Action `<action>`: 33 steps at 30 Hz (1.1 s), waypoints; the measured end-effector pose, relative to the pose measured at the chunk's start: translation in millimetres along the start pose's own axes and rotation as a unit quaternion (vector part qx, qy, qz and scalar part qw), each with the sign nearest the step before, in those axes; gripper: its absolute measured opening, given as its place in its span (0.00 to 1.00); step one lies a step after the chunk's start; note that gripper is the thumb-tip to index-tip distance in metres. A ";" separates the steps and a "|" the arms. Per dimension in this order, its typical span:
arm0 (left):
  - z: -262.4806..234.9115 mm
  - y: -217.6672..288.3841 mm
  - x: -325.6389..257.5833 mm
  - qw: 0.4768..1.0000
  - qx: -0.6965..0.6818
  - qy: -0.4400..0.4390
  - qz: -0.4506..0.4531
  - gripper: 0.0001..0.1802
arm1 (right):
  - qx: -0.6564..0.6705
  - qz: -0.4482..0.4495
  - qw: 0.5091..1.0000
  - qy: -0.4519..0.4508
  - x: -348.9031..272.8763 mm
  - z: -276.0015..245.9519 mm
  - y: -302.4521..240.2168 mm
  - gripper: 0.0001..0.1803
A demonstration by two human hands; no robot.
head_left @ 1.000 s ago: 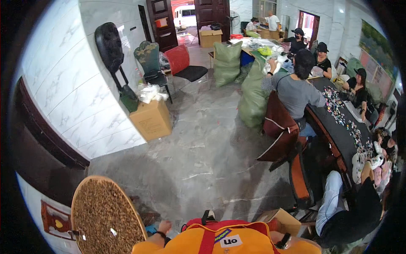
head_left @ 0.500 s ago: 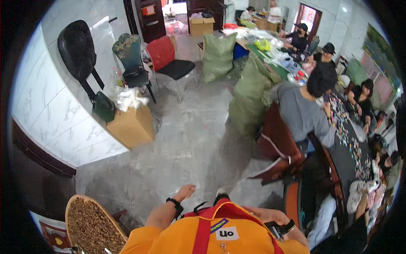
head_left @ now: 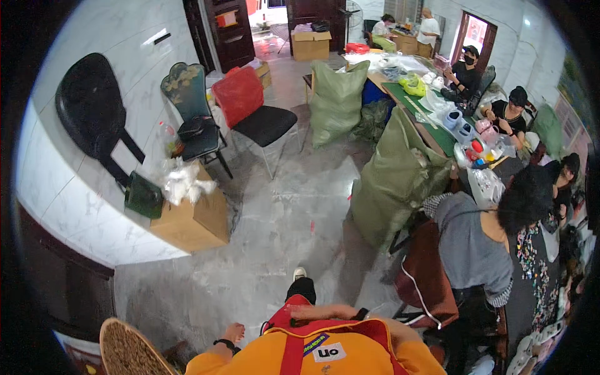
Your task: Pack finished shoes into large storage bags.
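My left hand (head_left: 235,332) hangs low at my left side, with a dark band at the wrist. Its fingers are loose and nothing shows in them. My right hand (head_left: 305,314) is across the front of my body, close to the red-and-yellow apron (head_left: 290,342). Its fingers are too small and foreshortened to read. Below my hands one foot in a light shoe (head_left: 300,273) steps forward on the grey floor (head_left: 275,231). To the left of my left hand is the brown, rough-topped seat of a stool (head_left: 128,350) with a pale rim.
At left a cardboard box (head_left: 197,215) carries white plastic bags; beyond stand a red-backed chair (head_left: 240,94) and a dark green chair (head_left: 187,94). Right of the aisle are big green sacks (head_left: 394,181), a brown-covered chair (head_left: 428,275) and long tables (head_left: 525,300) with several seated people.
I have moved forward along the aisle; sacks and chairs are nearer. My left hand has drawn back and down, and my right arm has swung in across the apron. A foot has stepped ahead.
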State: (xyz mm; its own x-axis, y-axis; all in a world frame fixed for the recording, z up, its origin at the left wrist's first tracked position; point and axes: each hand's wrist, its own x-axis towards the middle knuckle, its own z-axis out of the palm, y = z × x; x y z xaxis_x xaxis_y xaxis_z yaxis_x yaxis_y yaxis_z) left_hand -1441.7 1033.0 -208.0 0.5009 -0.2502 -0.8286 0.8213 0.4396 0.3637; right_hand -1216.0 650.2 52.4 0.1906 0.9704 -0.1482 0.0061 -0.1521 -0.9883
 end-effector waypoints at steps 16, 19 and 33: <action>180.6 479.7 253.9 0.788 0.535 0.146 0.267 0.18 | 0.005 0.158 0.978 0.136 111.2 -317.2 61.1 0.34; 237.5 530.3 282.0 0.825 0.476 0.126 0.277 0.17 | 0.043 0.239 0.925 0.292 75.3 -397.4 45.8 0.31; 246.2 710.1 346.1 0.881 0.343 0.283 0.161 0.15 | 0.201 0.243 0.882 0.351 92.3 -677.9 73.6 0.35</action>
State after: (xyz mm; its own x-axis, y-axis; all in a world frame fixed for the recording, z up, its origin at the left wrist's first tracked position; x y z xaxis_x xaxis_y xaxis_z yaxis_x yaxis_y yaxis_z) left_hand -617.9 1046.2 -131.6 0.6804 0.3479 -0.6450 0.7312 -0.2638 0.6291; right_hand -532.5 601.5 -10.4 0.6359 0.4329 -0.6390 -0.5653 -0.3024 -0.7674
